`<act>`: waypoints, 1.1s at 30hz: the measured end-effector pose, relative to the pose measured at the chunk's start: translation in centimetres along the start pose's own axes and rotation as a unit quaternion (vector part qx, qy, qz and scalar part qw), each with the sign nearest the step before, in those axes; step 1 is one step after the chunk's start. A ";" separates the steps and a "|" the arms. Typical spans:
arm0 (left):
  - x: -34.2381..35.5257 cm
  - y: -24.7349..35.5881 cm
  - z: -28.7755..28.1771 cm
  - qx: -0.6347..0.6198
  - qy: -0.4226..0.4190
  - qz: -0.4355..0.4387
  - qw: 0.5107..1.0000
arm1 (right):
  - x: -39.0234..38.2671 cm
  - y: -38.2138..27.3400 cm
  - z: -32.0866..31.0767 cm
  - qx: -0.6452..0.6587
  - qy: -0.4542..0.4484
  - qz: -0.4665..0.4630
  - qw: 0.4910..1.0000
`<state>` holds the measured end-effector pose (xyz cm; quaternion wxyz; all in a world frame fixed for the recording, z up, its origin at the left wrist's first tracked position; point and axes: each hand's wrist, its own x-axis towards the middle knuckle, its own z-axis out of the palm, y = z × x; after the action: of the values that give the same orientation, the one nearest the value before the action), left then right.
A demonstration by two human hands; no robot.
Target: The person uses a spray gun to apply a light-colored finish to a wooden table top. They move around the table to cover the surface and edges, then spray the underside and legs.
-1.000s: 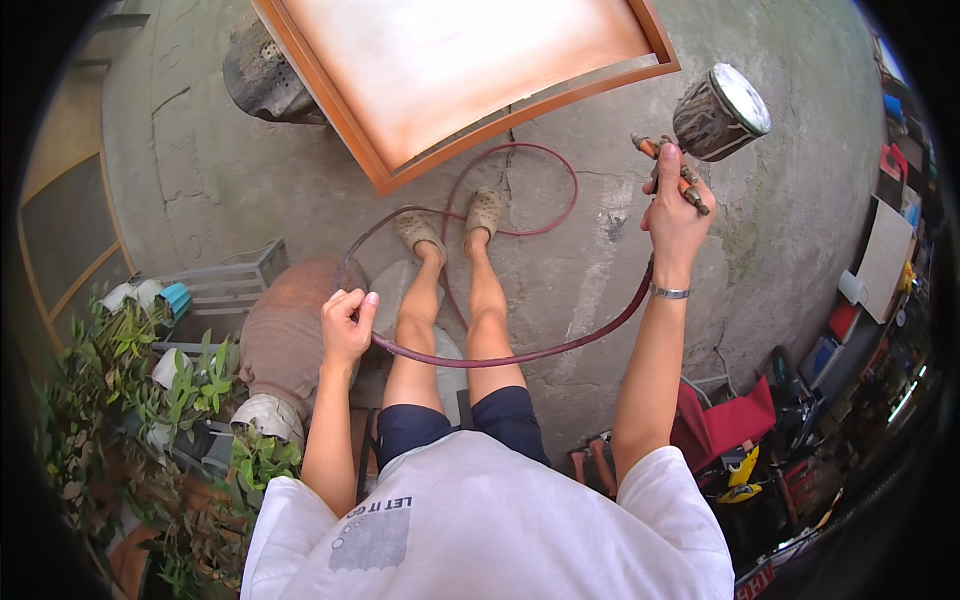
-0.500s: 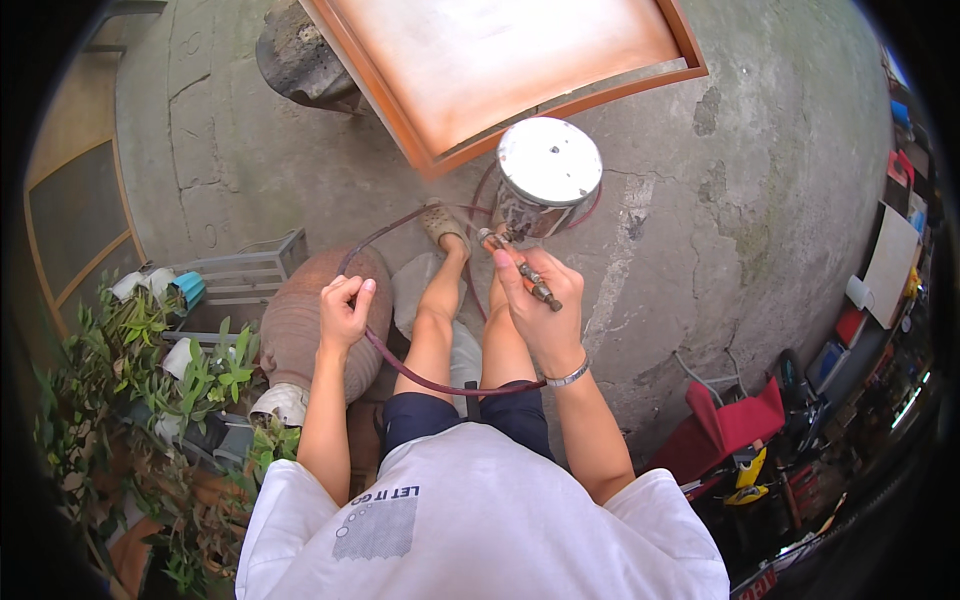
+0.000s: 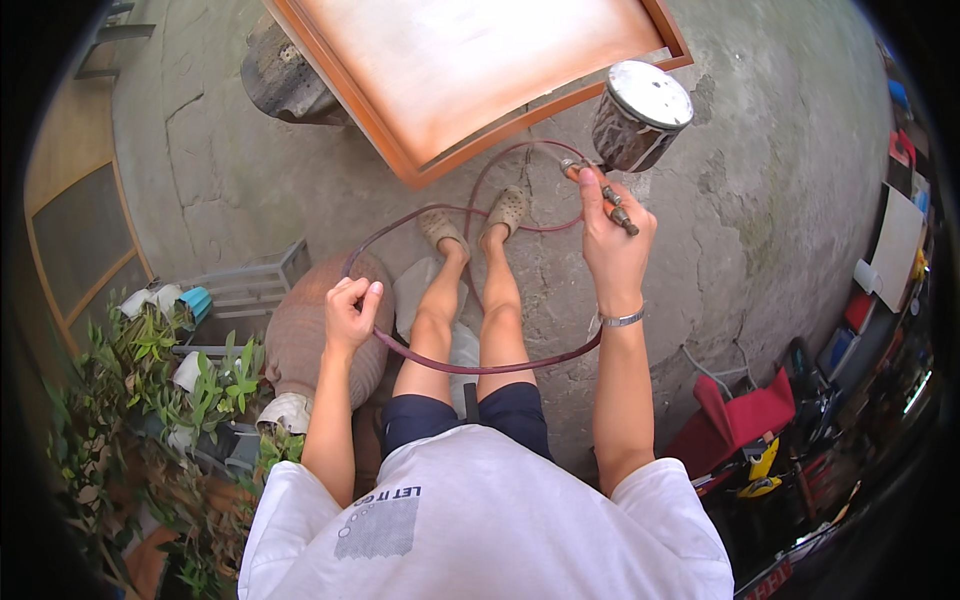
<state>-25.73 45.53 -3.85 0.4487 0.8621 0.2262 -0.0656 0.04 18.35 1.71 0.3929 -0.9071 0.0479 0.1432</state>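
Note:
My right hand (image 3: 620, 245) is wrapped round an orange and metal spray gun (image 3: 606, 198) and holds it out to the right. A paint-smeared cup (image 3: 630, 140) with a white-stained round lid hangs at the gun's far end. In my closed left hand (image 3: 352, 312) is a dark red air hose (image 3: 480, 369). The hose sags between my hands across my thighs and loops over the ground beyond my feet. Ahead lies a framed panel (image 3: 480, 80), pale in the middle with orange-brown edges; the cup is close to its right corner in the picture.
A large ribbed clay jar (image 3: 325, 330) lies by my left leg, beside a grey crate (image 3: 240, 282) and leafy plants (image 3: 215, 385). A dark perforated metal object (image 3: 285, 80) sits under the panel's left side. Red cloth (image 3: 735, 425) and tools line the right.
My right hand has carried the spray gun and its cup to the right and slightly forward. The hose between my hands is stretched wider. My left hand has barely moved.

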 end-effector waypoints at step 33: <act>2.1 4.4 3.0 0.025 -0.016 -0.012 0.999 | 9.0 12.1 -8.4 0.184 0.211 0.082 0.956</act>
<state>-21.60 41.66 -3.06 0.4294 0.8692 0.2278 -0.0903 8.09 4.16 -3.90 0.5207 -0.8216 0.2299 -0.0311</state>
